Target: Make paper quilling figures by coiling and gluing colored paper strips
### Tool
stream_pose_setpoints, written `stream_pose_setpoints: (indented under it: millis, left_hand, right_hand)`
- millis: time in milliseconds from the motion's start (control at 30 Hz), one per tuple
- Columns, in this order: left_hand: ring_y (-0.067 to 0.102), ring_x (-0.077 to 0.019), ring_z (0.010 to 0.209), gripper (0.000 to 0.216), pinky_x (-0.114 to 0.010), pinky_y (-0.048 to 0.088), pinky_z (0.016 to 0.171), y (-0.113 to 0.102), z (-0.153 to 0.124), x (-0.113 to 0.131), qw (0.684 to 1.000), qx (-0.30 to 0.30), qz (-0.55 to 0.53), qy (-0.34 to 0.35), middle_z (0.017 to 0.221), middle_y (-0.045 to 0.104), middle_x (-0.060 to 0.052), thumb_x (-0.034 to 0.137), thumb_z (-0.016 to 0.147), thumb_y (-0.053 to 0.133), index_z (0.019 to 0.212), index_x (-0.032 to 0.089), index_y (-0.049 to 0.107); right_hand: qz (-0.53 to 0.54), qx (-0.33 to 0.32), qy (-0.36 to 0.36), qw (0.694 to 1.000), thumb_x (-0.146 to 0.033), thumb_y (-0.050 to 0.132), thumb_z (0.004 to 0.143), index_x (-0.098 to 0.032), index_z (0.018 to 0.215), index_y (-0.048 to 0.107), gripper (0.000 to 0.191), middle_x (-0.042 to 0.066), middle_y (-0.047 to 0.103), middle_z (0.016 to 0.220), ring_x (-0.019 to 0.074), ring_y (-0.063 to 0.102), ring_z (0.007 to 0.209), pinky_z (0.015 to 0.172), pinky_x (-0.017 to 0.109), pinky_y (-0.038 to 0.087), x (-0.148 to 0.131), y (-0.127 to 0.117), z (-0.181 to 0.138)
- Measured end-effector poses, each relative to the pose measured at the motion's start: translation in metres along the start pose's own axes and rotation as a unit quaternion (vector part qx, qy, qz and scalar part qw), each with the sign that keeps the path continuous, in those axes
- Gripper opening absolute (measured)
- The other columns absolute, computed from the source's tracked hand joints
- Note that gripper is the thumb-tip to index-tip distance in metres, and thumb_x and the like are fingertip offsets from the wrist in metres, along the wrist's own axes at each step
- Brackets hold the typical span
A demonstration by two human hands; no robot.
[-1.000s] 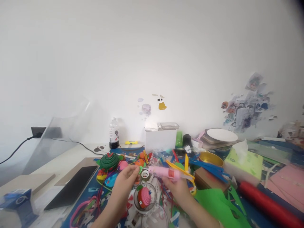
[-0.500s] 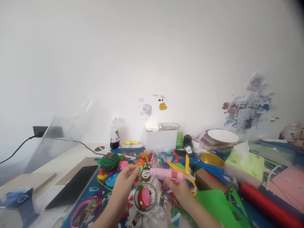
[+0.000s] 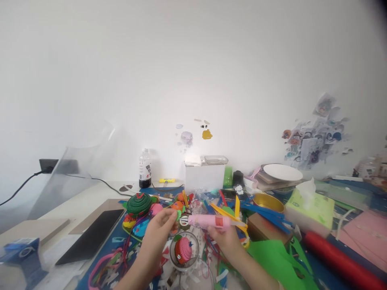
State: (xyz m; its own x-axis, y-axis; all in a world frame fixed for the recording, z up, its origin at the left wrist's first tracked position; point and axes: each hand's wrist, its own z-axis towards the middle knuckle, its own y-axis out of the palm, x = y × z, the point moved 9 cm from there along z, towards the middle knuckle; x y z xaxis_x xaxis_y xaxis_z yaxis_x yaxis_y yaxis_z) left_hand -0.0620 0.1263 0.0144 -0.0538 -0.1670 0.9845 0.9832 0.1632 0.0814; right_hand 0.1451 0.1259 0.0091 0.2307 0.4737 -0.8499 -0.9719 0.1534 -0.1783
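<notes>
Above the cluttered worktop, the right hand gripped a pink tube-shaped tool (held level, tip pointing left), while the left hand pinched a small green piece at that tip, just above a clear cup.

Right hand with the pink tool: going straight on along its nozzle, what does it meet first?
Probably the small green piece pinched by the left hand, just off the nozzle of the pink tool that the right hand holds; depth is unclear.

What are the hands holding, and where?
The right hand grips the pink tool around its rear end; the left hand pinches a small green bit at its fingertips.
</notes>
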Motion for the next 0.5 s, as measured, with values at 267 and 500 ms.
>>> stream_pose_setpoints:
  millis: [267,500]
  left_hand:
    - [0.05,-0.0116,0.052,0.033,-0.023,0.039,0.052,0.0011,-0.0032,0.0057,1.0,0.002,0.005,-0.002,0.055,0.054,0.004,0.047,0.062,0.065,0.073,0.016,0.059]
    - [0.05,-0.0126,0.054,0.032,-0.024,0.04,0.053,0.0029,-0.0048,0.0067,1.0,0.0,0.005,-0.002,0.056,0.055,0.003,0.047,0.061,0.065,0.072,0.017,0.059]
  right_hand:
    - [-0.013,0.008,-0.003,1.0,-0.049,0.059,0.066,-0.015,0.074,0.061,0.035,0.01,0.067,0.068,0.024,0.063,0.064,0.063,0.035,0.051,0.0015,-0.0012,0.0002]
    - [-0.009,0.034,-0.003,0.999,-0.053,0.062,0.063,-0.016,0.073,0.063,0.038,0.008,0.067,0.067,0.0236,0.063,0.063,0.06,0.032,0.052,0.0015,-0.0057,-0.0003]
